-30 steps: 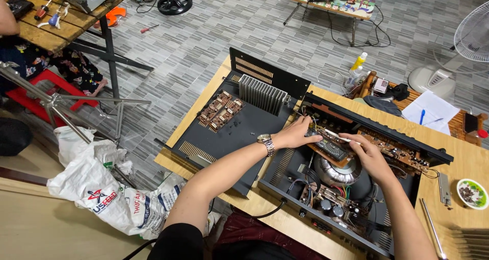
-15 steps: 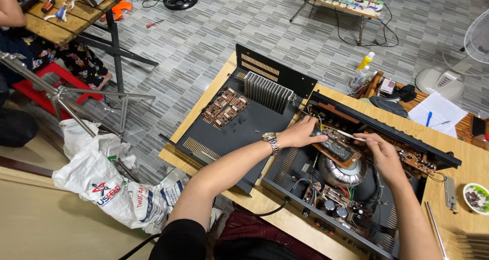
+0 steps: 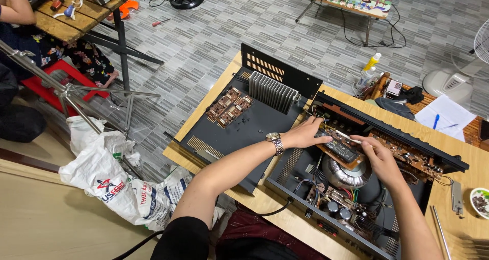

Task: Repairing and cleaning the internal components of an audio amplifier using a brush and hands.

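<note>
Holding a brown board point(image 3: 342, 149) up over the open box point(image 3: 356, 199), the two hands work close together. The left hand point(image 3: 305, 133) curls its fingers on the board's left end. The right hand point(image 3: 379, 158) pinches a thin metal tool point(image 3: 349, 136) that lies across the top of the board, and its other fingers rest on the board's right side. So both hands are closed on something; neither is spread flat.

The board sits tilted, just above the round silver coil point(image 3: 346, 174) in the middle of the box. Red, green and other wires point(image 3: 351, 193) run below it. A second long brown board point(image 3: 407, 155) stays fixed along the back wall of the box.

To do this well, I think the left hand should keep the board steady and not let it tip more. The tool should move slowly and touch only the spot it is meant for. The wires look short, so pulling the board up too far could tug them loose. Small parts on the board could bend if the fingers press on them, so holding by the edges is safer.

Beside the box lies a flat black lid point(image 3: 239, 132) with a grey ribbed block point(image 3: 272, 92) and small brown boards point(image 3: 229, 106) on it. A white bag point(image 3: 112, 183) lies on the floor, well apart from the work.
</note>
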